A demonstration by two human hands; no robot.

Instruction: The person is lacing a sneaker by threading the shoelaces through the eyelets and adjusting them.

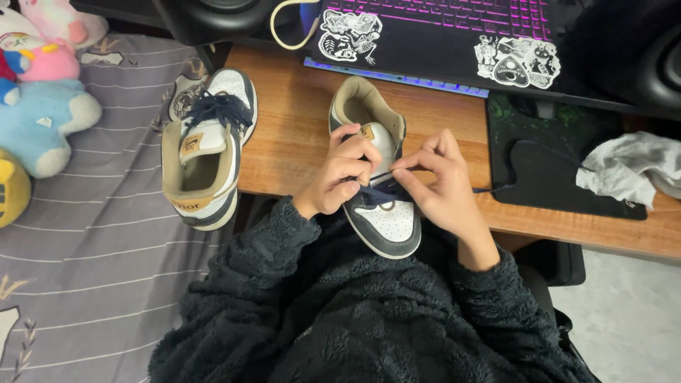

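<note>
- Left hand [339,177] pinches the dark blue lace [379,193] on the sneaker [386,220].
- Right hand [440,186] pinches it too, at 3 o'clock.
- Sneaker lies at the table [291,135] edge; second sneaker [202,152] at 9 o'clock.

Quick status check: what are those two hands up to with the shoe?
Left hand and right hand both pinching dark lace. Sneaker toe-toward-wearer on desk edge. Second sneaker aside, nothing blocking.
</note>
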